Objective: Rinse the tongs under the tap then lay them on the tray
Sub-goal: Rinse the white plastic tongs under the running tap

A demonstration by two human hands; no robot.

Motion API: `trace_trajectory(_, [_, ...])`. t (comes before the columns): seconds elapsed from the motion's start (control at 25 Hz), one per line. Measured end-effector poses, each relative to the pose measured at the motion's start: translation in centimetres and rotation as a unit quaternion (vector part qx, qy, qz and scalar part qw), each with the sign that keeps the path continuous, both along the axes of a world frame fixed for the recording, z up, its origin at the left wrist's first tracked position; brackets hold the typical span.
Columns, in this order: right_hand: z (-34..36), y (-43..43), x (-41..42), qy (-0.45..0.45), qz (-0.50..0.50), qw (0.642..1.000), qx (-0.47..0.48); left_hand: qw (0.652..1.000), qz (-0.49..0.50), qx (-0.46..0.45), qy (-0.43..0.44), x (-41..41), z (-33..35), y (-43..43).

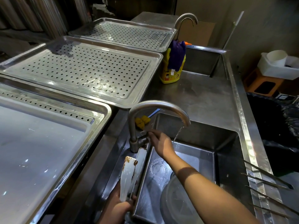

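My left hand (119, 207) grips wide steel tongs (131, 173) near their hinge end; both flat blades point away from me, with brown sauce on the tips. They hang over the left rim of the sink (226, 152). My right hand (159, 142) reaches to the handle of the curved tap (155, 105), fingers on it. A thin stream of water (178, 135) runs from the spout into the sink, to the right of the tongs. Perforated steel trays (87, 70) lie on the counter to the left and behind.
A clear bowl and a round lid (178, 204) lie in the sink. Yellow sponges (142, 122) sit behind the tap. A yellow detergent bottle (171, 73) with a purple cloth stands further back. Thin metal tongs (267, 177) rest on the right rim. A second sink and tap are behind.
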State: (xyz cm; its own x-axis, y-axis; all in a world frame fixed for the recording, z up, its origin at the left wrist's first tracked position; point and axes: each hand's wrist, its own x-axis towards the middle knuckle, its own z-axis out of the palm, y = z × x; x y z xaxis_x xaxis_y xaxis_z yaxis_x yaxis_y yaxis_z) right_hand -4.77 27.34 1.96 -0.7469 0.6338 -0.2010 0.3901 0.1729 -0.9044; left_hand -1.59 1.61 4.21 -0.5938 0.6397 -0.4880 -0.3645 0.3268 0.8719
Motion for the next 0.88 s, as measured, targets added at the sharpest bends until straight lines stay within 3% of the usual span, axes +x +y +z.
trace_trajectory(0.08, [0.4,-1.7,1.8,0.066,-0.102,0.974,-0.189,0.999,0.029,-0.022,0.023,-0.2,0.7,1.2])
trace_trajectory(0.16, [0.5,-3.5,4.3,0.073,-0.102,0.957,-0.26,0.998,0.04,-0.035,0.04,0.0,0.5,1.7])
trace_trajectory(0.4, [1.9,-3.4,7.4,0.07,-0.053,0.989,-0.115,0.998,-0.023,-0.01,0.062,0.8,-0.2,4.0])
trace_trajectory(0.72, [1.8,-1.3,7.7,0.074,-0.082,0.989,-0.097,0.991,-0.068,-0.02,0.114,0.9,0.0,6.4])
trace_trajectory(0.88, [1.3,-0.8,7.5,0.079,-0.092,0.984,-0.134,0.991,-0.073,-0.024,0.11,0.6,0.0,6.8])
